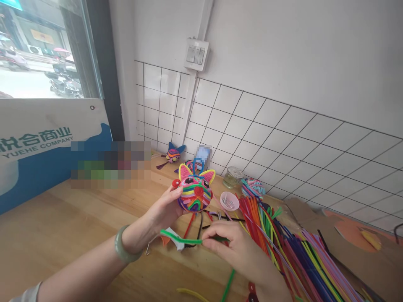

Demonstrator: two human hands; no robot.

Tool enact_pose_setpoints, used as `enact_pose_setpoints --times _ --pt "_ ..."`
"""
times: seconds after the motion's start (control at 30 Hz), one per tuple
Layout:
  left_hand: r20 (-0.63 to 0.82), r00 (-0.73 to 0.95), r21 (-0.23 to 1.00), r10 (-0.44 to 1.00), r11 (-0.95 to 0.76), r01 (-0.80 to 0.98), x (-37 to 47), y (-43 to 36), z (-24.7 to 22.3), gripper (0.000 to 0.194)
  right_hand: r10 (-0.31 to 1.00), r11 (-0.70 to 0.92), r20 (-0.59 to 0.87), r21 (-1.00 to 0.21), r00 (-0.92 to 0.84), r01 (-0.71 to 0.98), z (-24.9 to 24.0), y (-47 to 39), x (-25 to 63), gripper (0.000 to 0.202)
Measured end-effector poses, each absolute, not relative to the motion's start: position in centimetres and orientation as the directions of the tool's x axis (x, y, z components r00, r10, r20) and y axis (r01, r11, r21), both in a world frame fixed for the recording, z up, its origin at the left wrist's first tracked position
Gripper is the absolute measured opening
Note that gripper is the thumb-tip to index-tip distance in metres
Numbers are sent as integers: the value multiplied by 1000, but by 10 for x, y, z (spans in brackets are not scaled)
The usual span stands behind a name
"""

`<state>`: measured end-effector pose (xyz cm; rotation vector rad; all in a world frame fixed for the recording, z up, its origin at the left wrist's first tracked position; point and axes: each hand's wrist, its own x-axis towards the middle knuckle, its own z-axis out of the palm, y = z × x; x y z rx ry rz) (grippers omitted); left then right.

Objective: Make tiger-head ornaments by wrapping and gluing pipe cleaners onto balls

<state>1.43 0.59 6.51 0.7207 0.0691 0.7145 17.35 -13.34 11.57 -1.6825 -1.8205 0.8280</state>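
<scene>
My left hand (166, 206) holds up a round, multicoloured striped ball (195, 196) with two pink ears edged in yellow, a blue loop on top and a red nose. Its fingers are round the ball's left side, beside a red disc (176, 183). My right hand (227, 242), lower and to the right, pinches a green fuzzy stem (184, 240) that points left below the ball. The two hands are apart. Beneath them on the wooden table (103, 247) lie white and orange scraps and some red and black stems.
Bundles of coloured fuzzy stems (302, 256) spread over the right side. Behind the ball stand a pink bowl (229, 201), a glass jar (233, 177), another striped ball (252, 188) and a blue-eared one (173, 153). The tiled wall (252, 126) bounds the table's back.
</scene>
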Motion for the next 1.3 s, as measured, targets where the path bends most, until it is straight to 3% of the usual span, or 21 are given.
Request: enact_pose_setpoints --times 0.23,0.43,0.6,0.73,0.83,0.97,1.1,1.3 --pt "125 719 664 684 480 -573 9 12 73 39 954 -43 -261 -601 -146 798 109 -141 203 13" --pt "90 695 685 714 462 -563 8 10 77 34 976 -71 -203 -628 -74 775 89 -130 197 13" --pt "15 651 701 759 457 -548 9 11 79 34 977 -116 -212 -634 -27 764 92 -124 196 31" --pt "12 616 695 788 436 -571 10 11 80 35 972 -149 -235 -676 -19 721 97 -123 210 19" --pt "10 609 702 793 428 -569 11 11 79 33 972 -174 -232 -670 19 722 93 -121 223 22" --pt "-16 578 711 816 416 -567 10 11 79 31 969 -238 -203 -630 140 739 82 -119 244 26" --pt "-14 576 717 817 410 -564 10 9 81 32 914 -398 -154 -527 376 751 72 -121 281 22" --pt "-2 582 721 813 404 -563 12 6 81 36 638 -744 -48 -299 769 598 55 -125 343 28"
